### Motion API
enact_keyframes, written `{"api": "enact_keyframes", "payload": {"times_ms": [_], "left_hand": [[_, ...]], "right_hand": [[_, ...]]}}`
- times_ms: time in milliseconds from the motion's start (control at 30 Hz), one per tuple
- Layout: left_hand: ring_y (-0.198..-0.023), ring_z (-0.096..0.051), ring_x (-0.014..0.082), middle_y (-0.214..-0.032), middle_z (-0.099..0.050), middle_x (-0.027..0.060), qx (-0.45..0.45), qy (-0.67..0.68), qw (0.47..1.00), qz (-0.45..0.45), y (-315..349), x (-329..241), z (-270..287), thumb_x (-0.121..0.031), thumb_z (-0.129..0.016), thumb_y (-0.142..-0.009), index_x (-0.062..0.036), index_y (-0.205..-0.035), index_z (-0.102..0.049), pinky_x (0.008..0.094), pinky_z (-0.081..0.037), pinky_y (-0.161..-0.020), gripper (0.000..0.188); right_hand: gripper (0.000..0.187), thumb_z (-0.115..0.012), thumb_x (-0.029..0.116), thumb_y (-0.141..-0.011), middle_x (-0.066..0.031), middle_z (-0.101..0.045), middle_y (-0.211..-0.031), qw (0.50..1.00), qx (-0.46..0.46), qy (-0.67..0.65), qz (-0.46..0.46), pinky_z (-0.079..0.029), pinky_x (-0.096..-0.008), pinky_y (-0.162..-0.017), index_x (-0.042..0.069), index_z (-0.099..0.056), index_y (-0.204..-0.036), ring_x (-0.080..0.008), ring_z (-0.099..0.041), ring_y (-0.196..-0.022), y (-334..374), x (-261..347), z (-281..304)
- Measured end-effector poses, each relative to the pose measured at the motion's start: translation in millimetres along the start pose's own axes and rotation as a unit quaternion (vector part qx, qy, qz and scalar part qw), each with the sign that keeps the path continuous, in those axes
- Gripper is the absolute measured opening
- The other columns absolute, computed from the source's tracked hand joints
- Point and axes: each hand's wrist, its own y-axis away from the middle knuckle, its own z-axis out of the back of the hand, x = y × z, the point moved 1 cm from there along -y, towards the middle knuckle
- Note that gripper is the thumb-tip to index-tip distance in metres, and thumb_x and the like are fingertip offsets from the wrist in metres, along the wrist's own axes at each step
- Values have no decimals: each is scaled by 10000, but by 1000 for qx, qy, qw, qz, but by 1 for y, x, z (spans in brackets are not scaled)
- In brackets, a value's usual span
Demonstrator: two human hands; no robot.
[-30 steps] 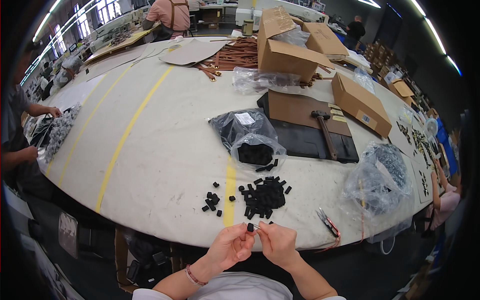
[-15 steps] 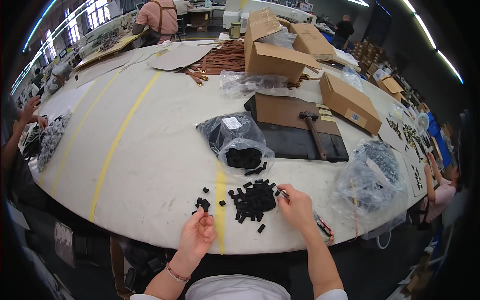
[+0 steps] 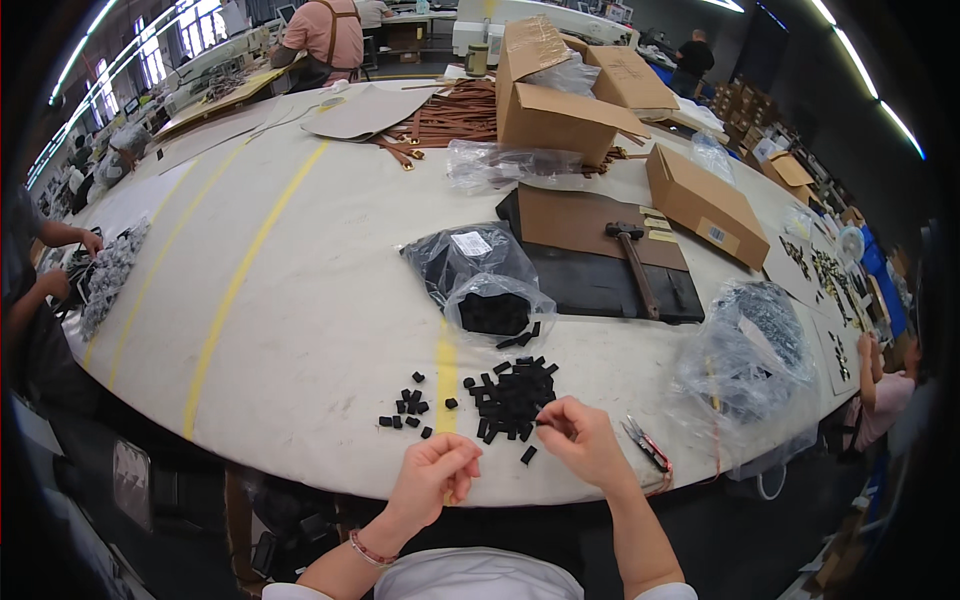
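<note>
A heap of small black pieces (image 3: 514,396), short and block-like, lies on the pale table. My right hand (image 3: 585,445) is at the heap's near right edge, thumb and finger pinched on a small black piece that barely shows. Left of the heap, several loose black pieces (image 3: 408,402) are scattered. My left hand (image 3: 432,478) hovers near the table's front edge with its fingers closed; whatever they hold, if anything, is hidden. Beyond the heap, a clear plastic bag (image 3: 470,262) lies with its mouth toward me, full of more black pieces. Thread snips (image 3: 646,443) rest right of my right hand.
A hammer (image 3: 632,268) lies on a brown board over a black slab. Crumpled plastic bags (image 3: 745,365) sit at right. Cardboard boxes (image 3: 705,205) and brown straps (image 3: 465,112) are farther back. Other people work at both sides and behind the table.
My left hand has let go of a black piece among the loose ones and drawn back right and nearer. My right hand has come nearer and slightly left, uncovering the snips.
</note>
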Motion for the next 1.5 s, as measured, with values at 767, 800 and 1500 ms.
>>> {"api": "enact_keyframes", "payload": {"times_ms": [767, 800, 1500], "left_hand": [[-971, -475, 269, -1031, -525, 114, -155, -744, 497, -419, -48, -34, 38, -158, -609, -687, -64, -1014, -528, 371, -373, -801, 350], [-970, -475, 262, -1027, -525, 112, -118, -729, 513, -438, -51, -35, 34, -144, -601, -684, -62, -1020, -523, 363, -371, -801, 354], [-967, -471, 231, -962, -526, 85, -141, -770, 392, -483, -52, -47, 45, -126, -523, -699, -61, -838, -538, 435, -334, -852, 154]], "right_hand": [[104, -599, 23, -718, 27, -525, -653, 990, -20, -128, -52, -318, -146, -492, -15, -561, -808, -6, -429, -566, 37, -17, 2], [104, -599, 23, -718, 27, -525, -653, 990, -18, -129, -49, -318, -146, -492, -15, -561, -808, -6, -429, -566, 38, -17, 0], [62, -562, -16, -684, 55, -451, -567, 993, -59, -99, 14, -273, -154, -455, -1, -581, -741, -2, -372, -496, 32, -16, -18]]}}
